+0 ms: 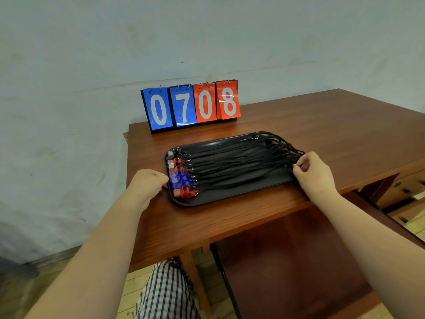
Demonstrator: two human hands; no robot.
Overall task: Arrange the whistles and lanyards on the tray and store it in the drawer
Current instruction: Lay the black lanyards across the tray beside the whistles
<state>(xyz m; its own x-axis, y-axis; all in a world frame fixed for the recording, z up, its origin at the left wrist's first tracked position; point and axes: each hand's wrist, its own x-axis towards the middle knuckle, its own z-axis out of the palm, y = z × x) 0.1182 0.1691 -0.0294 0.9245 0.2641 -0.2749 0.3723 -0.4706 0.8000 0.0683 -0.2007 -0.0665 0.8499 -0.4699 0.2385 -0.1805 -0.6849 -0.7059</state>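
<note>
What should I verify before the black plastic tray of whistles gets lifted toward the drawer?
1. Red, blue and black plastic whistles lined up at the left end of the black plastic tray: ok.
2. Black cord lanyards laid lengthwise: ok.
3. Lanyard ends inside the tray: not ok; they overhang its right edge, pinched by the right hand.
4. Left hand gripping the tray: cannot tell; it sits at the left rim.
5. Brown wooden drawer pulled open: ok.

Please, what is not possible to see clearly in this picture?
Head view: fingertips of the left hand, hidden by its own knuckles; grip on the tray unclear.
Head view: ends of the lanyards, partly covered by the right hand.
Head view: drawer, cut off by the right edge.
Head view: number of whistles, overlapping, too small.
</note>
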